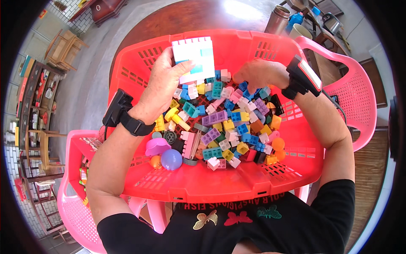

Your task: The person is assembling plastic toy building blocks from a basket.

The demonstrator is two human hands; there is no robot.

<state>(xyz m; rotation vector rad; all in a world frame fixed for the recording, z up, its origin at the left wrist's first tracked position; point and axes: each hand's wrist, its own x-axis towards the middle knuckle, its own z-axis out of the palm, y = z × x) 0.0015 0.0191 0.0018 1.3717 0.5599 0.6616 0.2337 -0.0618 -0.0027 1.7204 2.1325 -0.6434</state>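
My left hand [168, 70] grips a white toy-brick assembly [194, 53] with blue pieces set in its face, the thumb lying across its front. It is held up over the far left of a red plastic basket [211, 186]. My right hand [264, 75] reaches down at the far right of the loose toy bricks [215, 118], close to some blue ones. Its fingertips are partly hidden and blurred, so I cannot see whether they hold anything. The bricks are pink, purple, teal, yellow, blue and white. A purple ball [171, 159] and a purple cup-like piece [157, 147] lie at the near left.
The basket rests among pink plastic chairs, one at the right [353, 84] and one at the lower left [80, 211]. Beyond it stands a round brown table [169, 23] with a metal flask [278, 19]. Shelves [40, 93] and wooden stools line the left.
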